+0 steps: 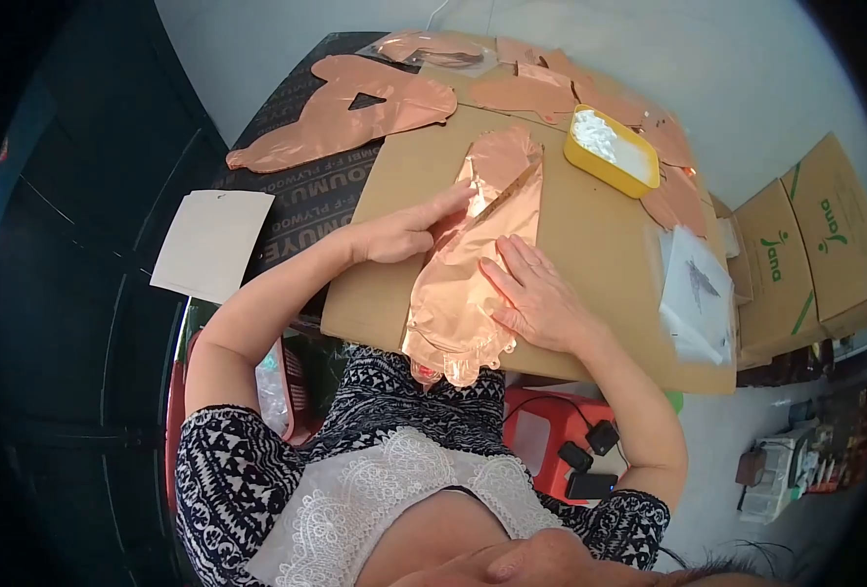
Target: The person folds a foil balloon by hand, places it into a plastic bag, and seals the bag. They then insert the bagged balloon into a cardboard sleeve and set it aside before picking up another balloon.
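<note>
White sheet [213, 245]: a flat, matte rectangle of paper or card off the cardboard's left edge, lying on the dark plywood board [301, 201] with printed lettering.
Flat foil shapes [350, 112]: rose-gold, shiny cut-outs spread along the board's far edge; one has a triangular hole, and their full outlines are hard to read.
Left hand [404, 233]: palm down, fingers stretched flat on the foil balloon's left side, pressing rather than gripping.
Foil balloon [478, 259]: deflated, crinkled rose-gold film, long and lobed, lying lengthwise in the middle of the cardboard sheet [600, 245]; its scalloped near end hangs over the cardboard's near edge.
Right hand [536, 298]: open and flat on the balloon's right edge, fingers spread, closed on nothing.
Yellow tray [612, 150]: a shallow rectangular plastic dish near the cardboard's far right corner, holding white material too blurred to name.
Clear bags [698, 293]: a stack of transparent sleeves at the cardboard's right edge, with a dark print inside.
Cartons [810, 254]: brown corrugated boxes with green lettering, partly cut off at right.
</note>
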Demonstrator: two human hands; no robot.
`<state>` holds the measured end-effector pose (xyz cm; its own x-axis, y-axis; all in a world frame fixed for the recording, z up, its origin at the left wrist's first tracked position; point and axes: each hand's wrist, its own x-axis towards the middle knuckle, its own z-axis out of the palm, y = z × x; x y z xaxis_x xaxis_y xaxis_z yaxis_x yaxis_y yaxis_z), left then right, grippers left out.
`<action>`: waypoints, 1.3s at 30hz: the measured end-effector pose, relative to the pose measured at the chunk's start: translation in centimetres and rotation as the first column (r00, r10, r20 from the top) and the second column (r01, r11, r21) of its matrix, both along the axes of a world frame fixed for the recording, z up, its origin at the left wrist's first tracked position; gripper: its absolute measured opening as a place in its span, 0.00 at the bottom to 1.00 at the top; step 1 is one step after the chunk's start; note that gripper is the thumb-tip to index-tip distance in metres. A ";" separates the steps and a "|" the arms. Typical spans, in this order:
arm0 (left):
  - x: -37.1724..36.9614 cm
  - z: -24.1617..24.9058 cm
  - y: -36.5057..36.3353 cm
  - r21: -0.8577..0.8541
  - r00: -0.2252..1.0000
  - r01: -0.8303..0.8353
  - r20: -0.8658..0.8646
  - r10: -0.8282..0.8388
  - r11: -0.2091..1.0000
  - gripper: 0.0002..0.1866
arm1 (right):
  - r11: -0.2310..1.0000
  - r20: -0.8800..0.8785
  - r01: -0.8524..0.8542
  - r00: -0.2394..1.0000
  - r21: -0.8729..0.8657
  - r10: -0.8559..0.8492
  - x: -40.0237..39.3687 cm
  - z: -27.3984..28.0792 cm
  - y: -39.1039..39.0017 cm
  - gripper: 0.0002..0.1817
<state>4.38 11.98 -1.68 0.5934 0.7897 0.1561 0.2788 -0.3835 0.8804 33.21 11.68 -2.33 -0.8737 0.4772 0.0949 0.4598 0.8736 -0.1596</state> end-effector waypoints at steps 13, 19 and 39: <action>-0.5 0.4 -1.6 0.484 0.872 0.199 -0.484 0.071 0.852 0.21 | 1.000 -0.076 -0.017 0.997 -0.016 0.015 0.5 0.6 -0.2 0.44; -1.1 -0.4 -1.6 0.484 0.867 0.208 -0.493 0.069 0.850 0.25 | 0.992 -0.084 -0.109 0.990 0.058 0.113 -1.6 1.9 -7.1 0.56; -0.2 -0.6 -2.1 0.484 0.953 0.059 -0.287 0.095 0.873 0.20 | 0.947 -0.557 0.042 0.800 -0.318 -0.223 -2.2 3.7 -5.8 0.16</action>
<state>4.23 9.83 -2.32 0.6584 0.6708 0.3414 0.5039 -0.7297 0.4621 31.05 5.88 1.35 -0.6223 0.6684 0.4074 0.3095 0.6881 -0.6563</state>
